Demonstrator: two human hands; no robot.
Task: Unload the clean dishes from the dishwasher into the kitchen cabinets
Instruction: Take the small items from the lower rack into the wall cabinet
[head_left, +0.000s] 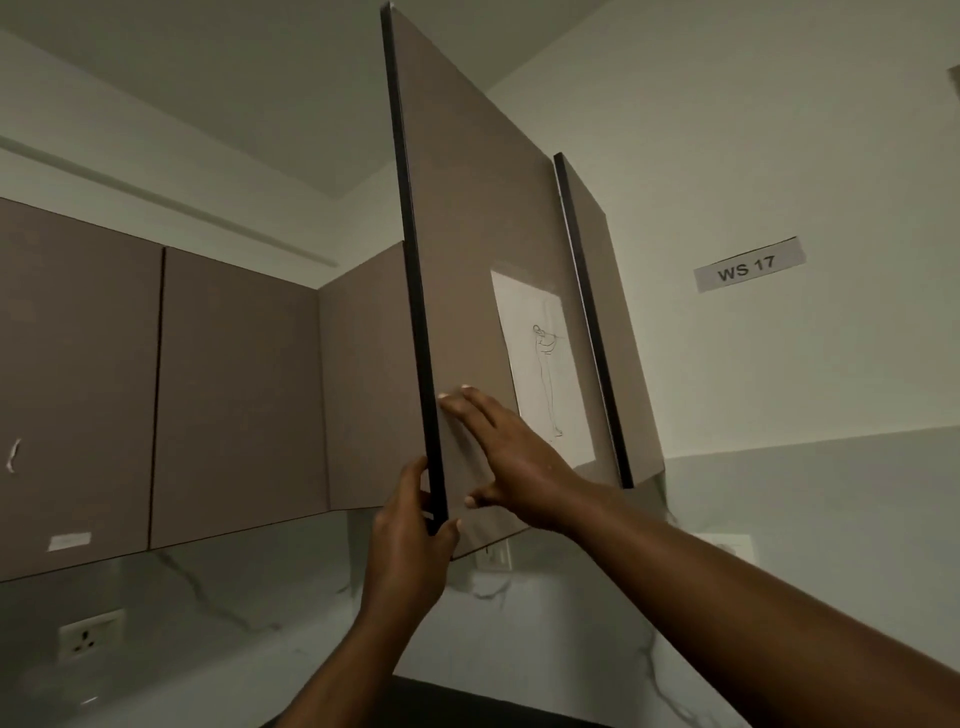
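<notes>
A brown upper cabinet door (467, 218) stands swung out towards me, its dark edge facing the camera. My left hand (410, 545) grips that edge near the bottom corner, fingers curled round it. My right hand (514, 457) lies flat on the door's outer face just right of the edge, fingers straight. A white sheet with a line drawing (545, 364) is stuck on the door. A second door (597, 312) stands open behind it. The cabinet's inside, the dishes and the dishwasher are out of sight.
Closed brown wall cabinets (156, 384) run along the left. Below them is a marbled backsplash with a wall socket (88, 642) and another socket (493, 556) under the open door. A "WS 17" label (748, 267) hangs on the right wall.
</notes>
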